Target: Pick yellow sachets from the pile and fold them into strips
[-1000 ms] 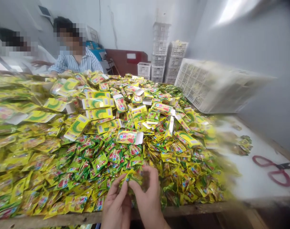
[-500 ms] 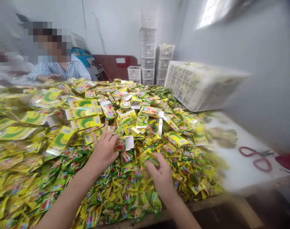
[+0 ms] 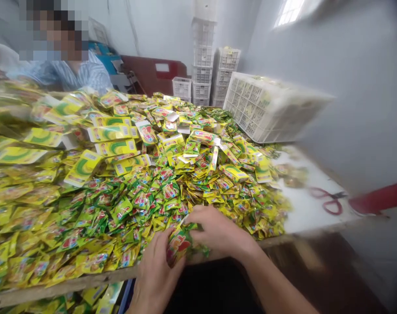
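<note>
At the table's near edge, my left hand (image 3: 157, 266) is closed around a small box (image 3: 178, 245) with a red and green fruit print. My right hand (image 3: 219, 229) meets it from the right, fingers bent over the box's upper end. Small green packets (image 3: 200, 246) show under the right fingers, partly hidden by them; how many I cannot tell. Just beyond both hands spreads a heap of green and yellow packets (image 3: 142, 198). Behind that, several yellow cartons (image 3: 115, 147) lie on the pile, some with white flaps open.
A white crate (image 3: 247, 104) rests tilted at the table's right rear. Red-handled scissors (image 3: 332, 205) lie on the white tabletop (image 3: 303, 213) beside a red pole (image 3: 381, 198). Stacked crates (image 3: 203, 65) stand at the wall. A person in a striped shirt (image 3: 96, 74) sits across. More packets lie below the table edge.
My left hand has taken the small box from the pile and drawn it back to the table edge. My right hand has come in to meet it. The view has tipped downward.
</note>
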`<state>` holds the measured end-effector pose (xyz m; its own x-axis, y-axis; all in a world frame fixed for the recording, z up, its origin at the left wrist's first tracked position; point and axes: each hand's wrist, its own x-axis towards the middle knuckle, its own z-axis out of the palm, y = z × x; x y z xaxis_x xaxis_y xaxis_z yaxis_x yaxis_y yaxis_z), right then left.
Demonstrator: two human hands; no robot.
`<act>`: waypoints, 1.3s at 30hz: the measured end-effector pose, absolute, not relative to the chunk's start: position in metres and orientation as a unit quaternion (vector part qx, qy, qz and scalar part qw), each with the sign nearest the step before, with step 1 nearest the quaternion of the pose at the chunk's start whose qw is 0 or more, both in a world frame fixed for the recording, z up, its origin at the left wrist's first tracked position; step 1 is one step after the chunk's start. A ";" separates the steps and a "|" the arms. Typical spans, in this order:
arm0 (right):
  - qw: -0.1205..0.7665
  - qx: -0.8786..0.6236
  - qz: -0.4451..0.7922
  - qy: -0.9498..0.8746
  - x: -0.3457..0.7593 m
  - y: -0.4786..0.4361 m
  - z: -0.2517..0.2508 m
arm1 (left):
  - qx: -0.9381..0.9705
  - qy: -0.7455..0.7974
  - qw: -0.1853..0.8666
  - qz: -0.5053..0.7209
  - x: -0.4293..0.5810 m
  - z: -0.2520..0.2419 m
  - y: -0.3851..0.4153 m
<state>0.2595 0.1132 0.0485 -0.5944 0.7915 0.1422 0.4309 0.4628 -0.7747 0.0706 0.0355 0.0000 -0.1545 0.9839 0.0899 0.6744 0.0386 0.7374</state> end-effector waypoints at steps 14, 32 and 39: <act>0.173 -0.331 0.401 -0.836 0.276 0.056 0.037 | 0.381 0.504 0.650 0.423 0.099 -0.024 -0.044; 0.279 -0.371 0.464 -0.754 0.257 0.027 0.036 | 0.298 0.485 0.717 0.403 0.087 0.001 -0.054; 0.329 -0.364 0.490 -0.720 0.253 0.013 0.028 | 0.362 0.475 0.706 0.381 0.086 -0.005 -0.059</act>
